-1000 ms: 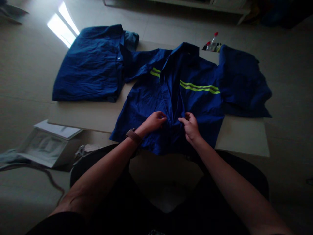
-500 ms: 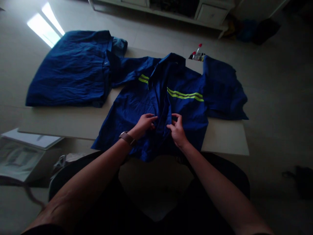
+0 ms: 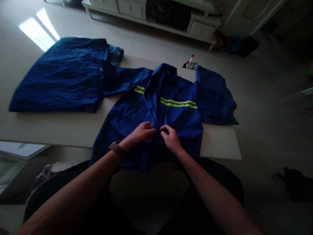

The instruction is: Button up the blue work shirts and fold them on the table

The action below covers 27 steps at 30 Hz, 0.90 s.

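Observation:
A blue work shirt (image 3: 181,120) with yellow-green reflective stripes lies front-up on a pale board (image 3: 220,147). My left hand (image 3: 141,131), with a brown watch on its wrist, pinches the left edge of the shirt's front opening. My right hand (image 3: 171,138) pinches the opposite edge. The fingertips of both hands almost meet at the middle of the shirt front, fingers closed on the cloth.
A second blue garment (image 3: 61,75) lies spread to the left, a third blue garment (image 3: 215,98) bunched to the right. Small bottles with red caps (image 3: 189,62) stand behind the shirt collar. A white low cabinet (image 3: 156,13) runs along the back. A dark object (image 3: 293,186) lies on the floor at right.
The view has tilted up and shifted, showing more of the cabinet. Both hands stayed on the shirt's front opening and drew closer together at its middle.

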{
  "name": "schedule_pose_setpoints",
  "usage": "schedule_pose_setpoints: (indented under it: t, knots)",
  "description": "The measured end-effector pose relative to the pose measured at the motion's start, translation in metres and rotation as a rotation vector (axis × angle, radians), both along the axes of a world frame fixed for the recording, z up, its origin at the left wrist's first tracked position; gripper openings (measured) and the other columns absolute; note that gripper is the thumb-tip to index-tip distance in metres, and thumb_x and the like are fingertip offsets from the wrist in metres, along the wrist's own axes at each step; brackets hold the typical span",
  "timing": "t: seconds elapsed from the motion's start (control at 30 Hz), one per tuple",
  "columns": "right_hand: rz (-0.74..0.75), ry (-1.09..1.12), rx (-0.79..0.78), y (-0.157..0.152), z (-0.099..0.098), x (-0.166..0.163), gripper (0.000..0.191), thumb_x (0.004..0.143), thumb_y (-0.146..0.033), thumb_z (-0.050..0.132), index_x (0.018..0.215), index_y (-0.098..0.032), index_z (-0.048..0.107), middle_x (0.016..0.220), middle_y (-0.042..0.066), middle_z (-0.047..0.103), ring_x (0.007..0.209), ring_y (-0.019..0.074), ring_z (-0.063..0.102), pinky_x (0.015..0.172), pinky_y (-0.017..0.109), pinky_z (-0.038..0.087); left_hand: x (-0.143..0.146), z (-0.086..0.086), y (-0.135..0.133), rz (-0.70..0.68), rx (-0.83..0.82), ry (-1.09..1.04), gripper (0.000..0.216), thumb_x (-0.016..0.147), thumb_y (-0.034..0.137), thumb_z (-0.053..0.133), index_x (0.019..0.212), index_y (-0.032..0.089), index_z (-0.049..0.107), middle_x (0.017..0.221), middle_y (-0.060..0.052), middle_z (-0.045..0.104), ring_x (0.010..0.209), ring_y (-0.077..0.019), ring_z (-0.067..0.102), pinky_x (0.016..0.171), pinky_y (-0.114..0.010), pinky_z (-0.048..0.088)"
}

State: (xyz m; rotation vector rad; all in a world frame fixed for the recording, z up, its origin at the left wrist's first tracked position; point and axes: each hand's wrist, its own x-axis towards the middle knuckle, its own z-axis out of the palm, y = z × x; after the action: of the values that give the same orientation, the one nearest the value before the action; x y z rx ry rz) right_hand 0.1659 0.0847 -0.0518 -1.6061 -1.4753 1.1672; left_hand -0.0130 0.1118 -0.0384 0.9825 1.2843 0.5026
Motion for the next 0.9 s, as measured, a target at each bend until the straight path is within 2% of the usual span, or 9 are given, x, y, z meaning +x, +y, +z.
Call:
schedule_pose_setpoints:
  t: [0.13, 0.27, 0.37, 0.43, 0.6, 0.73, 0.9]
  knots:
    - [-0.084, -0.028, -0.016, -0.001, 0.004, 0.000, 0.022, 0.072, -0.034, 0.063, 0.086, -0.021, 0.073, 0.064, -0.003, 0.058, 0.059, 0.0159, 0.045, 0.060, 0.030, 0.038, -0.002, -0.006, 0.001, 0.004, 0.027, -0.043, 0.012, 0.092, 0.023, 0.060, 0.084, 0.018, 0.054, 0.068, 0.004, 0.059, 0.048, -0.0115, 0.062, 0.045, -0.021, 0.043]
    - [-0.144, 0.031, 0.022, -0.001, 0.010, 0.000, 0.024, 0.072, -0.038, 0.069, 0.086, -0.020, 0.074, 0.071, -0.001, 0.064, 0.063, 0.0163, 0.049, 0.064, 0.030, 0.040, -0.008, -0.008, -0.004, -0.063, 0.295, 0.032, 0.010, 0.089, 0.026, 0.065, 0.088, 0.018, 0.059, 0.075, 0.002, 0.062, 0.056, -0.0115, 0.063, 0.054, -0.022, 0.045]
    - [-0.159, 0.132, 0.035, 0.000, 0.012, 0.000, 0.022, 0.072, -0.039, 0.071, 0.084, -0.021, 0.073, 0.073, 0.000, 0.065, 0.066, 0.0166, 0.051, 0.065, 0.030, 0.042, -0.010, -0.002, -0.010, -0.103, 0.488, 0.170, 0.002, 0.088, 0.021, 0.064, 0.090, 0.020, 0.064, 0.074, 0.001, 0.065, 0.062, -0.0123, 0.061, 0.060, -0.023, 0.043]
    - [-0.165, 0.183, 0.038, 0.001, 0.011, 0.001, 0.021, 0.072, -0.038, 0.071, 0.085, -0.021, 0.072, 0.073, -0.001, 0.064, 0.066, 0.0164, 0.051, 0.064, 0.030, 0.042, -0.009, 0.003, -0.013, -0.131, 0.554, 0.229, 0.005, 0.088, 0.017, 0.062, 0.087, 0.020, 0.066, 0.072, 0.001, 0.065, 0.063, -0.0127, 0.058, 0.062, -0.023, 0.041]
    - [-0.070, 0.137, 0.051, 0.001, 0.009, 0.001, 0.021, 0.077, -0.039, 0.071, 0.090, -0.022, 0.072, 0.080, 0.001, 0.067, 0.070, 0.0179, 0.055, 0.067, 0.031, 0.045, -0.005, 0.007, -0.015, -0.132, 0.569, 0.177, 0.009, 0.087, 0.014, 0.060, 0.083, 0.020, 0.066, 0.069, 0.001, 0.064, 0.064, -0.0129, 0.057, 0.063, -0.023, 0.041]
    - [-0.009, 0.006, 0.155, 0.002, 0.012, 0.001, 0.018, 0.081, -0.039, 0.071, 0.089, -0.023, 0.072, 0.088, 0.002, 0.064, 0.076, 0.0182, 0.057, 0.071, 0.031, 0.045, -0.003, 0.005, -0.016, -0.112, 0.561, 0.156, 0.009, 0.087, 0.015, 0.060, 0.085, 0.019, 0.067, 0.071, 0.001, 0.065, 0.065, -0.0129, 0.059, 0.065, -0.022, 0.042]
    - [0.045, -0.101, 0.194, 0.002, 0.014, 0.003, 0.014, 0.081, -0.036, 0.072, 0.084, -0.022, 0.073, 0.084, 0.001, 0.057, 0.071, 0.0167, 0.052, 0.067, 0.031, 0.042, -0.001, 0.002, -0.018, -0.104, 0.539, 0.160, 0.007, 0.087, 0.016, 0.061, 0.086, 0.018, 0.068, 0.070, 0.001, 0.066, 0.065, -0.0127, 0.059, 0.063, -0.022, 0.041]
